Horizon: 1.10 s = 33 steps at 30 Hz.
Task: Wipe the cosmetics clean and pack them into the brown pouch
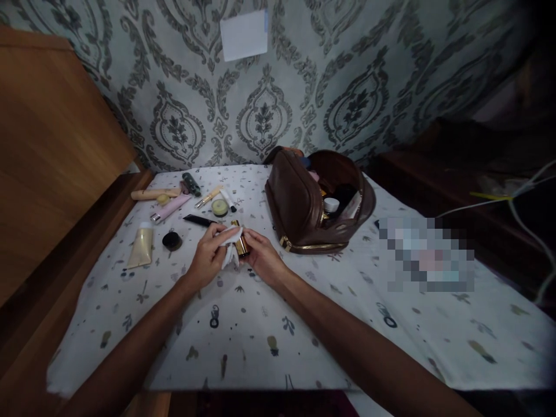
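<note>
My left hand (209,255) is closed on a crumpled white wipe (230,258), pressing it against a small gold bottle (241,247). The fingers of my right hand (262,255) grip that bottle from the other side. It has a shiny gold body with dark parts, half covered by the wipe. Just behind my left hand lies a flat black comb-like item (198,220). A round black-lidded jar (171,241) and a cream squeeze tube (141,248) with a white cap rest to the left.
An unzipped brown leather bag (295,202) stands behind my right hand, with a white-lidded jar (330,205) inside. Several cosmetics, among them a pink tube (171,208) and a green round tin (219,208), lie at the back left. A blurred object (425,255) lies right.
</note>
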Tool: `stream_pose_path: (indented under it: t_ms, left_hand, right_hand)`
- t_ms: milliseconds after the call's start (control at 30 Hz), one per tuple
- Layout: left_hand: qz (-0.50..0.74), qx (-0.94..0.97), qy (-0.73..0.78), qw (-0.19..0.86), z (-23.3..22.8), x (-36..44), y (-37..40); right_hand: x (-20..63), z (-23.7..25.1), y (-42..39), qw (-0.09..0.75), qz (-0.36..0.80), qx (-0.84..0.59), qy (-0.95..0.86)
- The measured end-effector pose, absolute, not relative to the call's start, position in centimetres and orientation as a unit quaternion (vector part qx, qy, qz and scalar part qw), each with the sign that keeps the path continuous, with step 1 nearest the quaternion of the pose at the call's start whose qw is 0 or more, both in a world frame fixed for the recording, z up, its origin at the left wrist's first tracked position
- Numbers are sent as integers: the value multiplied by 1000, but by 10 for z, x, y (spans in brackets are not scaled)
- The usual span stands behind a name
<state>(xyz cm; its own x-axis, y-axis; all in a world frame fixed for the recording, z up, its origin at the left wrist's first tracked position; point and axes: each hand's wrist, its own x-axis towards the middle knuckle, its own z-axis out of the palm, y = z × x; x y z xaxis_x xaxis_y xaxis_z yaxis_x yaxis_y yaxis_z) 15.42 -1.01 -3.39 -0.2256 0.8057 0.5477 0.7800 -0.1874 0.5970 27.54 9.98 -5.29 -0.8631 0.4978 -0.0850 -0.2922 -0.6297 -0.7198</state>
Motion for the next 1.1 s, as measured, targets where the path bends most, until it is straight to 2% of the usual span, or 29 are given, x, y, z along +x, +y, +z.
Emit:
stream_pose_path:
  t_ms: [233,500,767,1100]
  left_hand:
    - [442,675,587,58,-33,163,-9]
    - [459,616,640,-16,-34,155,-11]
    - [442,673,593,20,-36,161,-10]
    - [465,613,638,-30,-37,156,-11]
  right_hand:
    - [274,-53,105,256,898,-150,-324]
    - [276,-55,98,195,914,-132,-329]
    - [270,-54,104,234,925,-147,-261]
    - [276,-54,102,195,923,-154,-293]
